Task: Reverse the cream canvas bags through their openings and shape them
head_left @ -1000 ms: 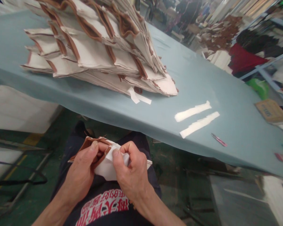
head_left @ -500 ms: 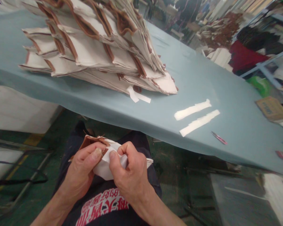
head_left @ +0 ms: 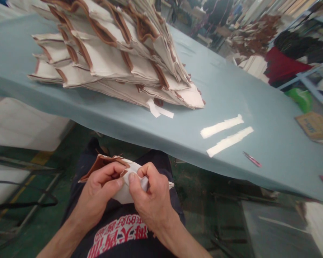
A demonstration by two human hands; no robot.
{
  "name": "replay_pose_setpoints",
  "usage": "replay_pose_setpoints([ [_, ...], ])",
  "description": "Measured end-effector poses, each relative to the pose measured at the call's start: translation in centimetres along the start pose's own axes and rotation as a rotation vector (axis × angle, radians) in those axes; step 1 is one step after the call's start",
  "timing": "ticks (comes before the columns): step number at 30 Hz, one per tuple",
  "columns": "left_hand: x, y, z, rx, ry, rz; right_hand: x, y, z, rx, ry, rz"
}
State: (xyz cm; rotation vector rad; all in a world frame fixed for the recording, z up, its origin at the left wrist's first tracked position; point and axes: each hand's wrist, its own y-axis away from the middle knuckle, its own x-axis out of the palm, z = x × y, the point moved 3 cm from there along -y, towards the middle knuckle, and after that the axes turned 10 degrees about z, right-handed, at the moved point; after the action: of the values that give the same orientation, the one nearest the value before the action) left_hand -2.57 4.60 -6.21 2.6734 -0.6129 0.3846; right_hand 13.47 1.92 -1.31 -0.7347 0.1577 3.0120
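Observation:
A white fabric piece with brown edging [head_left: 123, 195] lies across my lap, held between both hands. My left hand [head_left: 103, 190] pinches its brown-trimmed edge between thumb and fingers. Close beside it, my right hand [head_left: 149, 186] grips the white cloth, its thumb pressed against the curled fingers. Part of the piece is hidden under the hands. On the blue-covered table [head_left: 188, 136] ahead, a large stack of similar white and brown pieces [head_left: 107, 61] stands at the left.
Two cream strips [head_left: 228, 141] and small pink-handled snips [head_left: 252, 159] lie on the table. Smaller white strips [head_left: 161, 109] rest by the stack. A cardboard box [head_left: 313, 125] and a shelf with a green item [head_left: 300, 99] are at the right. People are blurred in the background.
My left hand has shifted slightly right along the edge, its thumb closer to my right thumb. The table and its items appear slightly further right in the view.

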Motion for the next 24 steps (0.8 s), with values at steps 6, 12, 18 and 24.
replay_pose_setpoints([
  [6,0.38,-0.11,0.47,-0.016,0.054,0.020,-0.45,-0.30,-0.50,0.053,-0.045,0.057],
  [12,0.58,-0.31,-0.23,-0.067,0.111,-0.008,-0.27,-0.25,-0.78,0.095,-0.113,0.143],
  [18,0.44,-0.44,-0.28,-0.109,0.107,-0.046,-0.16,-0.19,-0.99,0.123,-0.138,0.165],
  [24,0.46,-0.42,-0.06,-0.065,0.108,-0.012,-0.27,-0.28,-0.81,0.095,-0.130,0.157],
])
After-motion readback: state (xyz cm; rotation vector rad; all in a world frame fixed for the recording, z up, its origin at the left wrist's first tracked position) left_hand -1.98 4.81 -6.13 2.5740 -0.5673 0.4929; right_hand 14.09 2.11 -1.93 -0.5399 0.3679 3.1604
